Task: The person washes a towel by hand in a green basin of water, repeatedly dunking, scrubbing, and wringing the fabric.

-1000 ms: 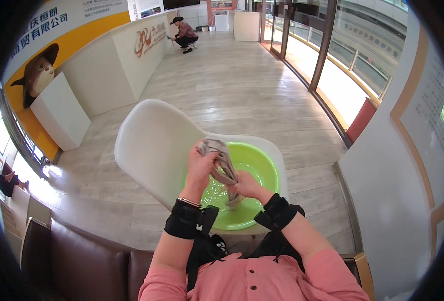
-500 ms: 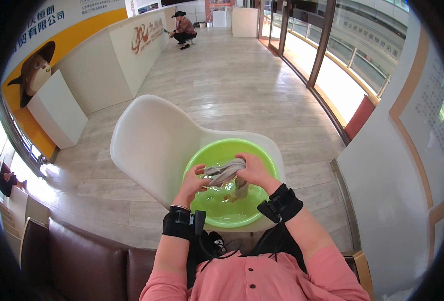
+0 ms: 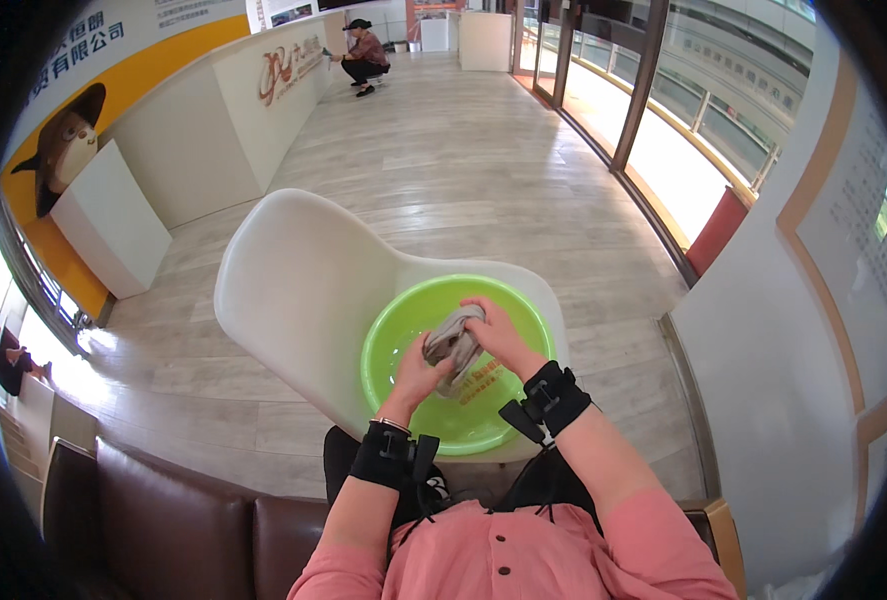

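A wet-looking grey cloth (image 3: 455, 338) is bunched between both hands over a green plastic basin (image 3: 384, 400). My left hand (image 3: 420, 372) grips its near left side, fingers curled round it. On its right side, my right hand (image 3: 495, 332) is closed, thumb and fingers pressing into the folds. Part of the cloth hangs down below the hands toward the basin. Red printing shows on the basin's bottom. What the inner fingers do is hidden by the folds.
The basin stands on the seat of a white moulded chair (image 3: 298, 270) in front of my knees. A brown leather sofa (image 3: 173, 520) is at the lower left, a white wall panel (image 3: 763, 380) at the right. Far off, a person (image 3: 364, 58) crouches by a white counter (image 3: 243, 130).
My hands have come closer together, the left one moving right onto the cloth. The cloth, earlier stretched between them, is now gathered into a bundle.
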`<state>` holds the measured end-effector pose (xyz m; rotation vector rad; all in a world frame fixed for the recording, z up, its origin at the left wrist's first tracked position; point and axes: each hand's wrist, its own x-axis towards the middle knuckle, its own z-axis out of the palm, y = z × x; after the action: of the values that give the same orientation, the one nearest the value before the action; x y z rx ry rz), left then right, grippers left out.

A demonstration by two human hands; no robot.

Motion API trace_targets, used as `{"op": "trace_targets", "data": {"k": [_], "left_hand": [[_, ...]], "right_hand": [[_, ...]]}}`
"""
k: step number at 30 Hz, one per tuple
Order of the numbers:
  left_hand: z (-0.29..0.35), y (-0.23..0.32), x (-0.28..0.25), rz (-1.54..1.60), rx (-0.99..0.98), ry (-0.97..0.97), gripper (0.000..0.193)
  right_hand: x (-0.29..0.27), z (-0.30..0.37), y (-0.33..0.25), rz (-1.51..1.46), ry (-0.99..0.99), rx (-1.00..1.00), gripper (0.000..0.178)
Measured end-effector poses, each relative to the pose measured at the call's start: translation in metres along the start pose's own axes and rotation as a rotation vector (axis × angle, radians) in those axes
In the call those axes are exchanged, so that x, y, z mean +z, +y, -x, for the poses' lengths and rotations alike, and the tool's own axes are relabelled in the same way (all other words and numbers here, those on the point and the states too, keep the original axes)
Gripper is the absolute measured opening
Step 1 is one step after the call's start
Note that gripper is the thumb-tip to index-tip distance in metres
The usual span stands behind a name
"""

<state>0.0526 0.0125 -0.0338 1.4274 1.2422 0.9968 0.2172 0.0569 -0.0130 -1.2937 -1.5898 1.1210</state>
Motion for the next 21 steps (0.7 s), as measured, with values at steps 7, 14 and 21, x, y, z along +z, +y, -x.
{"op": "trace_targets", "data": {"k": [7,14,21], "left_hand": [[0.0,-0.051,0.0,0.189,-0.361,0.219,0.061],[0.008,-0.036,0.017,0.601,-0.565,0.237,0.066],[0.008,-0.039,0.024,0.826,-0.679,0.163,0.072]], "right_hand": [[0.001,-0.011,0.075,0.987,-0.323,0.262,0.036],[0.022,-0.015,0.073,1.093,-0.42,0.283,0.029],[0.053,-0.017,0.081,1.017,-0.223,0.367,0.032]]}}
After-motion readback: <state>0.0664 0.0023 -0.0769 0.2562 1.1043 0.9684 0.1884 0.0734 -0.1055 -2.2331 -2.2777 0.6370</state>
